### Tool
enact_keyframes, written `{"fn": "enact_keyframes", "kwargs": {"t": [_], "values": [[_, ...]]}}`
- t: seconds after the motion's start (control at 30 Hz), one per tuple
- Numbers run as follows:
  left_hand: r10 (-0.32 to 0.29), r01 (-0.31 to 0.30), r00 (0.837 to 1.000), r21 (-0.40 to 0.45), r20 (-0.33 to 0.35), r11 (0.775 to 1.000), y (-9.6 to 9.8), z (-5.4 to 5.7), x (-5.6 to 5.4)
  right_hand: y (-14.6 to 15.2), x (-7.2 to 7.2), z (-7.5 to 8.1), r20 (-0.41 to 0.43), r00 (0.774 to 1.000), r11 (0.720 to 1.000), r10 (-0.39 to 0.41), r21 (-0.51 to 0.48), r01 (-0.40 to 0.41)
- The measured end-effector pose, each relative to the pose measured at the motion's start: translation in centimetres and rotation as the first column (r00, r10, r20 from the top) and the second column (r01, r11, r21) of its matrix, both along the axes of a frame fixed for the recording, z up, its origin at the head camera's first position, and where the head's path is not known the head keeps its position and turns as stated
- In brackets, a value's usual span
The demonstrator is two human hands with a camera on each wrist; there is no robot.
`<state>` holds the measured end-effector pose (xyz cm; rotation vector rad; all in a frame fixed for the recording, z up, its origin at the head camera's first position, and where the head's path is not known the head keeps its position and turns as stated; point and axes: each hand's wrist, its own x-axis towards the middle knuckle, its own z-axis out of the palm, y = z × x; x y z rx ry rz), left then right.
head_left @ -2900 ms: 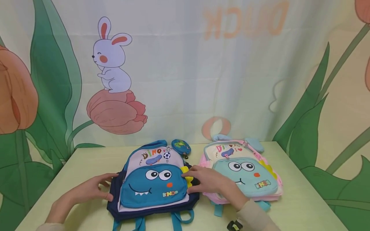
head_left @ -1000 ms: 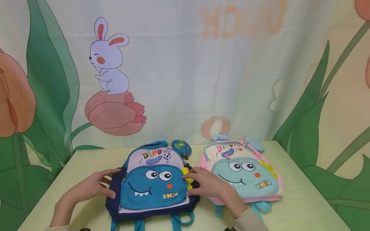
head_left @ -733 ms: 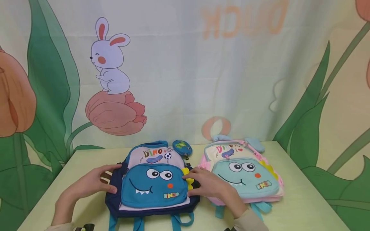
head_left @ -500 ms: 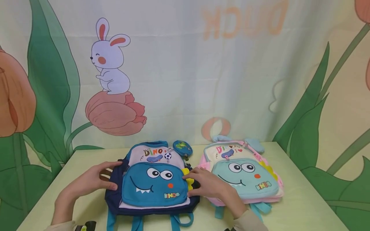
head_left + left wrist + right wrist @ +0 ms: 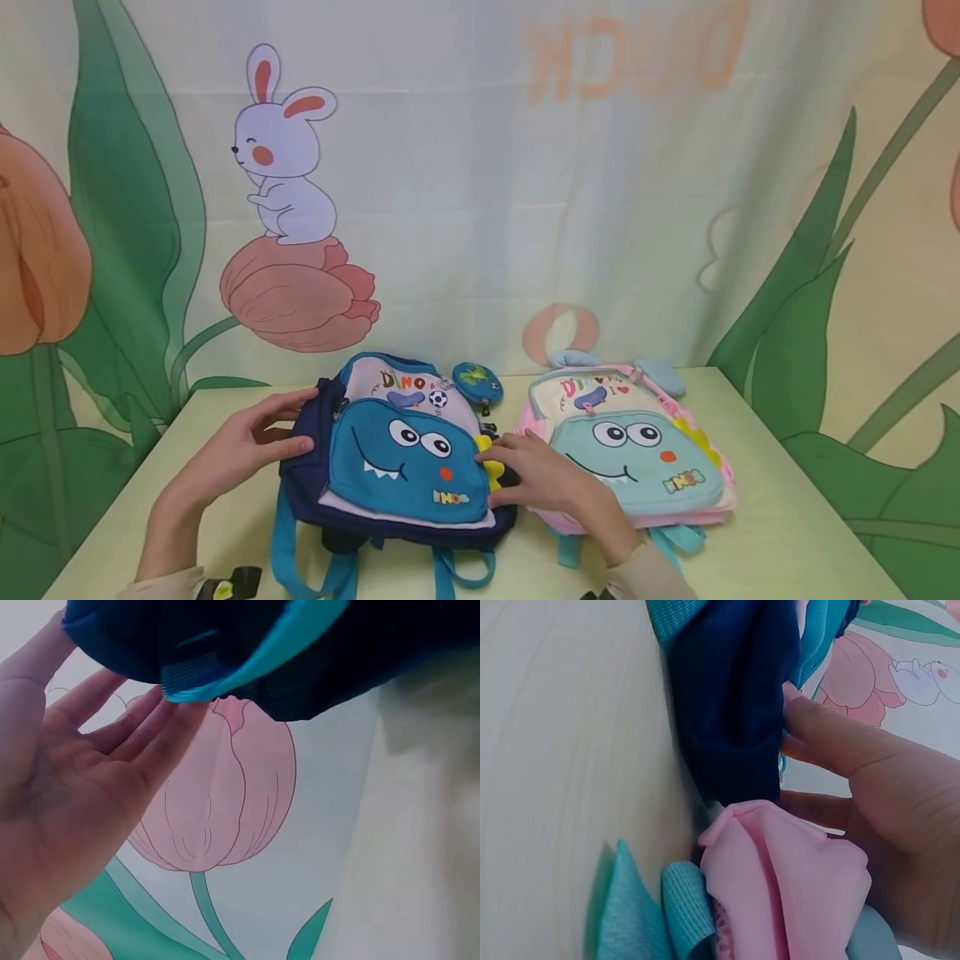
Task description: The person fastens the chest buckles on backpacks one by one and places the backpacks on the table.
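Note:
A blue dinosaur backpack lies face up on the table, its left side raised and its front tilted toward the right. My left hand holds that raised side, thumb in front and fingers behind. The left wrist view shows the left hand with long fingers under the dark fabric and a teal strap. My right hand rests its fingertips on the right edge by the yellow spikes. In the right wrist view, fingertips of the right hand touch the navy side.
A pink and mint dinosaur backpack lies close on the right, partly behind my right forearm. A round blue pouch hangs at the blue backpack's top. Teal straps trail at the front. A printed curtain stands behind the table.
My left hand has risen with the blue backpack's left side, and the bag has tilted toward the right. The right hand and the pink backpack stay nearly still.

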<state>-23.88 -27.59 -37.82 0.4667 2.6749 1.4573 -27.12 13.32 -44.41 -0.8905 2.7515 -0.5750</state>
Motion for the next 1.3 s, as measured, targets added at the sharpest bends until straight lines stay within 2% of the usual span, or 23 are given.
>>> {"fn": "enact_keyframes", "kwargs": {"t": [0.13, 0.3, 0.37, 0.43, 0.6, 0.73, 0.83, 0.93, 1.0, 1.1, 1.3], "values": [[0.014, -0.014, 0.999, 0.001, -0.043, 1.000, 0.2, 0.1, -0.1, -0.1, 0.0, 0.1, -0.019, 1.000, 1.000, -0.003, 0.006, 0.003], [0.034, -0.032, 0.996, 0.028, -0.082, 0.999, 0.8, 0.7, 0.1, -0.6, 0.5, 0.5, -0.098, 0.995, 1.000, -0.014, 0.005, 0.014], [0.040, -0.036, 0.996, 0.047, -0.083, 0.998, 1.0, 1.0, 0.2, -0.9, 0.8, 0.9, -0.120, 0.993, 1.000, 0.007, 0.013, -0.005], [0.040, -0.033, 0.996, 0.072, -0.086, 0.997, 1.2, 1.1, 0.3, -1.2, 1.0, 1.3, -0.097, 0.995, 0.999, 0.023, 0.025, -0.020], [0.034, -0.024, 0.995, 0.108, -0.093, 0.994, 1.4, 1.3, 0.6, -1.3, 1.6, 1.9, 0.057, 0.997, 0.999, 0.044, -0.003, -0.044], [0.032, -0.021, 0.995, 0.113, -0.094, 0.993, 1.5, 1.4, 0.7, -1.0, 2.1, 2.4, 0.152, 0.983, 0.992, 0.106, -0.081, -0.094], [0.009, 0.006, 0.995, 0.141, -0.104, 0.990, 1.6, 1.5, 0.7, -1.1, 2.4, 2.7, 0.188, 0.971, 0.985, 0.149, -0.114, -0.129], [-0.044, 0.065, 0.992, 0.178, -0.121, 0.982, 1.8, 1.6, 0.8, -1.5, 2.5, 2.7, 0.173, 0.973, 0.986, 0.152, -0.095, -0.137], [-0.083, 0.109, 0.988, 0.202, -0.131, 0.973, 1.8, 1.6, 0.8, -1.7, 2.6, 2.7, 0.138, 0.980, 0.989, 0.144, -0.061, -0.137], [-0.131, 0.160, 0.982, 0.235, -0.135, 0.959, 1.8, 1.5, 0.9, -1.9, 2.5, 2.5, 0.078, 0.982, 0.984, 0.175, -0.043, -0.172], [-0.181, 0.216, 0.973, 0.279, -0.146, 0.936, 2.0, 1.5, 0.8, -1.8, 2.2, 2.2, -0.037, 0.958, 0.957, 0.283, -0.051, -0.285]]}}
